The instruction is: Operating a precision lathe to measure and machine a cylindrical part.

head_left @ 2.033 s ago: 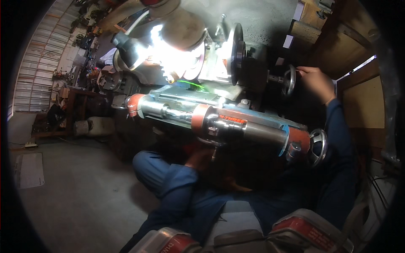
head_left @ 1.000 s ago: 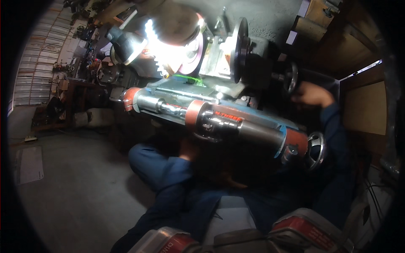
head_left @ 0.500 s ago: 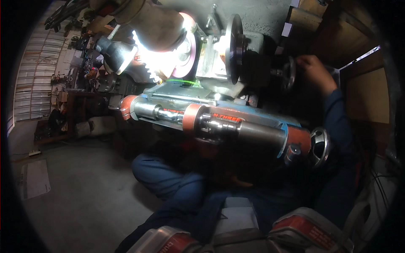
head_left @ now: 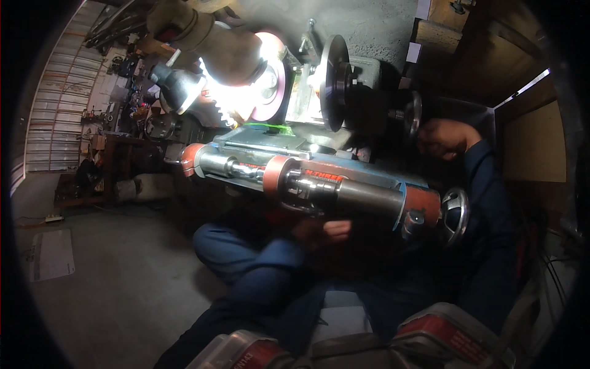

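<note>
My right hand [head_left: 448,136] is curled at the right side of a handwheel [head_left: 414,117], its fingers closed at the handle. To the wheel's left, a large dark metal disc [head_left: 335,83] stands upright on the machine. My left hand [head_left: 335,231] is low in shadow, just below the steel bar; its fingers are bent in, and what they hold, if anything, is hidden. Nearby, the machine's thick steel cylinder [head_left: 370,202] runs between an orange-red collar [head_left: 279,175] and an orange-red end block [head_left: 422,206].
A second handwheel [head_left: 455,216] sits at the cylinder's right end. Glaring light falls on a pale wheel [head_left: 270,80] beside a dark, thick motor-like housing [head_left: 232,56]. Wooden boards [head_left: 470,55] stand at upper right. A white sheet [head_left: 52,255] lies on the floor at left.
My right hand has moved down along the right side of the upper handwheel. My left hand has risen toward the bar, and its fingers now show more clearly. The view has shifted slightly.
</note>
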{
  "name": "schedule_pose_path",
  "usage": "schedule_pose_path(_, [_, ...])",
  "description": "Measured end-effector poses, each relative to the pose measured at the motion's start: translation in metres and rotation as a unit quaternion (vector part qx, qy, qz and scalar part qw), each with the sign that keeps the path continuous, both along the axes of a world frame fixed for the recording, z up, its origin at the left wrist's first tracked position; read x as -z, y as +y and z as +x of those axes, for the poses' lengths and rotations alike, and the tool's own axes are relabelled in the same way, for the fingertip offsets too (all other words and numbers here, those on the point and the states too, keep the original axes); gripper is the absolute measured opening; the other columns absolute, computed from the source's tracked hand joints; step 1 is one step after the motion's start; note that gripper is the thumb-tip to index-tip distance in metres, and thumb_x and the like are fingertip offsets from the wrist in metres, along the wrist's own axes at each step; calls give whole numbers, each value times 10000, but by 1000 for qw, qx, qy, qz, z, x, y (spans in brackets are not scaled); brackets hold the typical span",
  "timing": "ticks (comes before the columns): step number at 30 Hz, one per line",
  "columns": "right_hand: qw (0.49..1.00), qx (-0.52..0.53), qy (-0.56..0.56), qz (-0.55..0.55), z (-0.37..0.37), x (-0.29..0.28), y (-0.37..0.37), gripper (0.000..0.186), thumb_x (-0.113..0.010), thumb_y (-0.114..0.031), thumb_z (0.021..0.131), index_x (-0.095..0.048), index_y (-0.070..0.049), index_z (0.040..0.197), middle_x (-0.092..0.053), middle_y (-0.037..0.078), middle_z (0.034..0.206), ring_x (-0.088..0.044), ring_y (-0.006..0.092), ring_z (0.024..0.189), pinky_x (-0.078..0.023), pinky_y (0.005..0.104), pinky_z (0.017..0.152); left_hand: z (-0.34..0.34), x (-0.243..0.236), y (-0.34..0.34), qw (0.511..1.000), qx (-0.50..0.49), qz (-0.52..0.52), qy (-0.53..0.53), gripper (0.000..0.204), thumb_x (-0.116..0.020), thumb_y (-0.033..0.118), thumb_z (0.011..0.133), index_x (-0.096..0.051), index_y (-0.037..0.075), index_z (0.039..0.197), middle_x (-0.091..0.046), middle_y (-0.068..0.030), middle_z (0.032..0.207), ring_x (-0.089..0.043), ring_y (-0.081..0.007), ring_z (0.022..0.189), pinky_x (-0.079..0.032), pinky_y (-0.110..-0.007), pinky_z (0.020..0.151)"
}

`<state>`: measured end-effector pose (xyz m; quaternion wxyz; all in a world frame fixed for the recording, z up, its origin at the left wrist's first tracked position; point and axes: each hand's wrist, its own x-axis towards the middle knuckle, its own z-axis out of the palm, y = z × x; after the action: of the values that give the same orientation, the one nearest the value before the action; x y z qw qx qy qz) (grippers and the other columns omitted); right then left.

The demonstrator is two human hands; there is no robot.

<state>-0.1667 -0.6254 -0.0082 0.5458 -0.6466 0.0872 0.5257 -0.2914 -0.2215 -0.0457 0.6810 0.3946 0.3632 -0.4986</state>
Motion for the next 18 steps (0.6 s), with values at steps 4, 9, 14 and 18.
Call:
schedule_pose_path(4, [878, -298, -309, -211, 14, 43, -3, 260, -540, -210, 891, -633, -35, 1059, -676, 139, 976, -639, 239, 864, -502, 355, 745, -7, 36, -11, 957, -247, 7, -155, 441, -576, 191, 889, -423, 103, 1293, -575, -174, 1085, -591, -307, 857, -536, -420, 725])
schedule_pose_path(9, [767, -3, -564, -306, 26, 27, -28, 224, -556, -158, 871, -646, -53, 1047, -648, 200, 1003, -627, 354, 915, -487, 404, 798, 36, 69, 39, 909, -203, 141, -336, 507, -546, 238, 908, -337, 127, 1357, -473, -163, 1223, -471, -326, 1044, -472, -456, 847])
schedule_pose_path(14, [922, -168, -264, -229, -3, -20, 12, 250, -529, -225, 902, -668, -30, 970, -669, 73, 778, -595, 144, 618, -501, 321, 557, 57, 43, 84, 974, -115, -123, -154, 576, -515, 284, 928, -250, 151, 1422, -372, -151, 1362, -351, -345, 1232, -409, -492, 968])
schedule_pose_path(18, [862, -182, -417, -224, 33, 94, -12, 319, -525, -287, 890, -669, -22, 993, -662, 166, 967, -629, 266, 891, -489, 393, 780, 33, 46, 85, 958, 15, -269, 95, 618, -497, 312, 939, -199, 165, 1460, -311, -144, 1445, -278, -356, 1344, -371, -514, 1041])
